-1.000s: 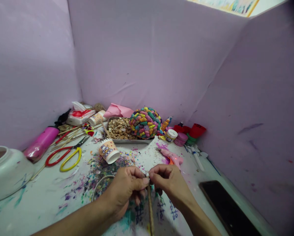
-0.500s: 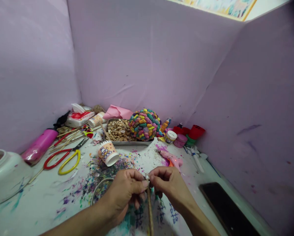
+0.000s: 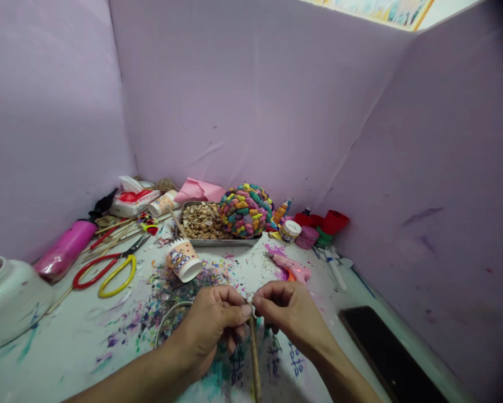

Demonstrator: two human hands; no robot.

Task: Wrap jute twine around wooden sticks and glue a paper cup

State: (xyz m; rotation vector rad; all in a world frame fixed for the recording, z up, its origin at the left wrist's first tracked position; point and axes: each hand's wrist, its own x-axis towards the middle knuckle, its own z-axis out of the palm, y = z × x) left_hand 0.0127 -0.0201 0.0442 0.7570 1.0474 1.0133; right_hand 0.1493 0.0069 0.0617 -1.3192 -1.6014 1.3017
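My left hand (image 3: 212, 327) and my right hand (image 3: 285, 310) meet over the near middle of the table, both with fingers curled. Together they pinch the top end of a thin brown stick (image 3: 255, 364) that runs down toward me. A small pale bit sits at the stick's tip between the thumbs; I cannot make out what it is. A wire ring (image 3: 167, 319) lies on the table just left of my left hand.
A tipped paper cup (image 3: 183, 260), red and yellow scissors (image 3: 104, 270), a pink glue gun (image 3: 291, 268), a metal tray of shells (image 3: 203, 223) and a multicoloured ball (image 3: 246, 210) lie beyond. A white pot (image 3: 8, 299) stands left, a dark phone (image 3: 383, 350) right. Purple walls surround.
The hands keep the same pinch on the stick's tip; only the view has shifted slightly to the right.
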